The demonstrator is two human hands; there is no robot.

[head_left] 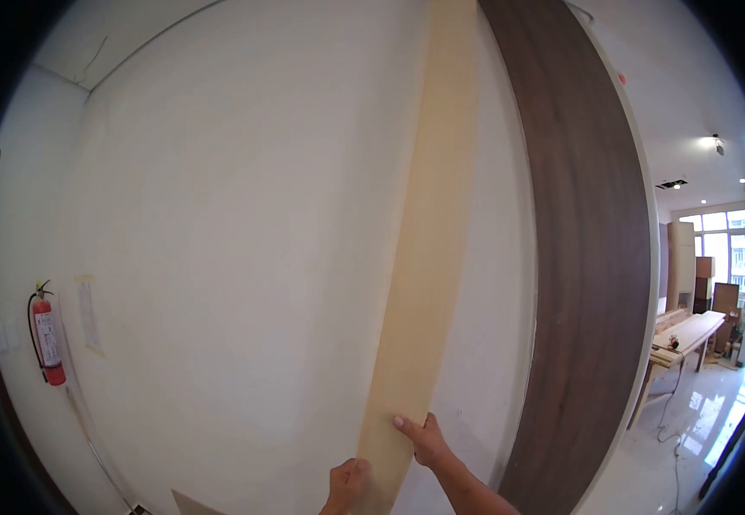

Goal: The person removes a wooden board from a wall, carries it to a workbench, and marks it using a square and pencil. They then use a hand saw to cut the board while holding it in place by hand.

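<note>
1. Head view, things in hand: one pale strip (428,232) of wood-coloured sheet stands nearly upright against the white wall (235,215). It runs from 12 o'clock at the top edge down to 6 o'clock, where both hands meet it
2. Head view, right hand (425,439): one hand at about 5 o'clock. Its grip is closed on the pale strip, with the thumb laid across the face and the fingers wrapped round the right edge
3. Head view, left hand (346,485): one hand at 6 o'clock, just below and left of the right hand. Its fingers are curled and it touches the low end of the pale strip; I cannot tell whether its grip clasps the strip
4. Head view, surroundings: one dark panel (587,257) stands just right of the pale strip, at 3 o'clock. One red fire extinguisher (48,339) hangs on the wall at 9 o'clock. One long counter (694,330) stands well apart, at 4 o'clock
</note>
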